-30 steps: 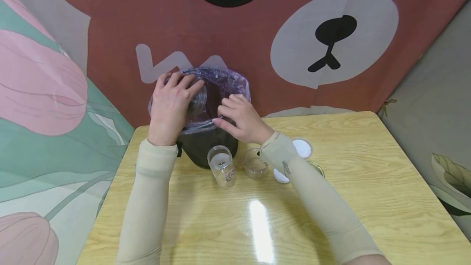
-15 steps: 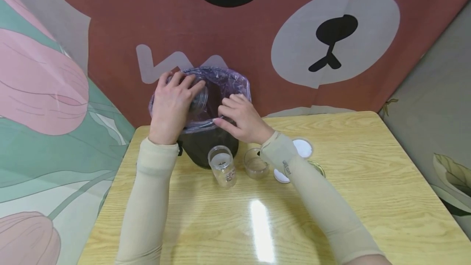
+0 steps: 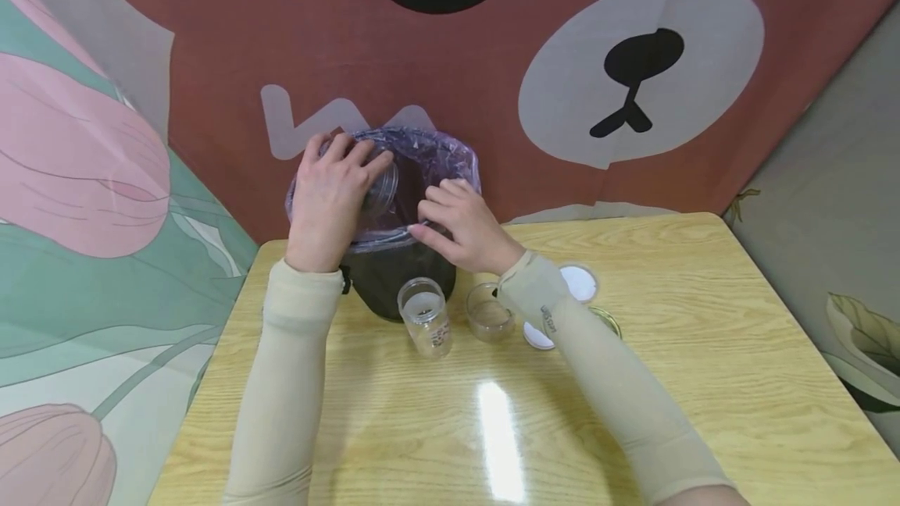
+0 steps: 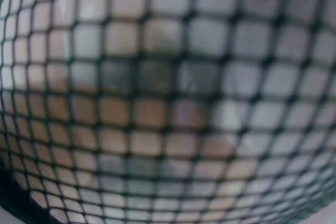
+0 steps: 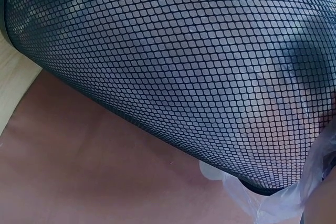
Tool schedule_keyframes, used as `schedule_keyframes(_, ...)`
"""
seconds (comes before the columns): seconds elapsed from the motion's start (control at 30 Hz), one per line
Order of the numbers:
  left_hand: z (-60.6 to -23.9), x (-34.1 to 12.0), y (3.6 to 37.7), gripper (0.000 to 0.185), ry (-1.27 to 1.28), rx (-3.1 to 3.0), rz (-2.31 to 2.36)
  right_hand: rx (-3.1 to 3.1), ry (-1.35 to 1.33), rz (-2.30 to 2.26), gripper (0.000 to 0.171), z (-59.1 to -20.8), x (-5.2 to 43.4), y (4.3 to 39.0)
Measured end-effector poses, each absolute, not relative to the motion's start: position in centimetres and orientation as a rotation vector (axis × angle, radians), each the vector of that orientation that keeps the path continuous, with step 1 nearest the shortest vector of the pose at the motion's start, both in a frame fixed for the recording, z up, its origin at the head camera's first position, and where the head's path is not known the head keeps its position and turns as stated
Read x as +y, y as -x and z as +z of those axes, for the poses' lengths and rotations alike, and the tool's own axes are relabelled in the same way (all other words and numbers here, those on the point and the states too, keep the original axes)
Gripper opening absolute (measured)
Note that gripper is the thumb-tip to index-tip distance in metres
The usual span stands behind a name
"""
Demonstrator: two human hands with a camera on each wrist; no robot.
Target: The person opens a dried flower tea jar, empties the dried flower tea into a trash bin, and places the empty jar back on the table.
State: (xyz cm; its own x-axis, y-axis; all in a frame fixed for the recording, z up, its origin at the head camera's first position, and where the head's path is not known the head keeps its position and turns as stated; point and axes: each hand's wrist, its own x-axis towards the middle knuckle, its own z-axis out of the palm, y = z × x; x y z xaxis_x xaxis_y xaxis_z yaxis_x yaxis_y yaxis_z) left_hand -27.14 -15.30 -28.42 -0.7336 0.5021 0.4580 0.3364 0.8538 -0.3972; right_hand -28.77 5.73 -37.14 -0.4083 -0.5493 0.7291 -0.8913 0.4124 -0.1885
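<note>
A dark mesh trash can (image 3: 397, 281) lined with a purple-tinted plastic bag (image 3: 453, 158) stands at the table's back left. My left hand (image 3: 325, 205) reaches over its mouth and grips a tilted clear jar (image 3: 383, 190), mostly hidden by the hand. My right hand (image 3: 467, 229) holds the can's near right rim, thumb outside over the bag's edge and fingers over the inside. Dark mesh (image 4: 157, 98) fills the blurred left wrist view. In the right wrist view, the can's mesh wall (image 5: 184, 61) and folded-over bag edge (image 5: 283, 205) show.
In front of the can stand a tall clear jar (image 3: 424, 322) and a shorter clear jar (image 3: 488, 315). White lids (image 3: 579, 283) and a gold-rimmed lid (image 3: 608, 322) lie partly behind the right forearm. A printed curtain (image 3: 422, 61) hangs close behind the can.
</note>
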Motion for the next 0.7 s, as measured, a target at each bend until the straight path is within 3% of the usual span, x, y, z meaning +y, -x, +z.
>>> schedule_keyframes(0.7, -28.21, -15.33, 27.14, 0.054, 0.679, -2.386, 0.385, -2.086, -1.216, 0.767, 0.062, -37.04, 5.63, 28.82)
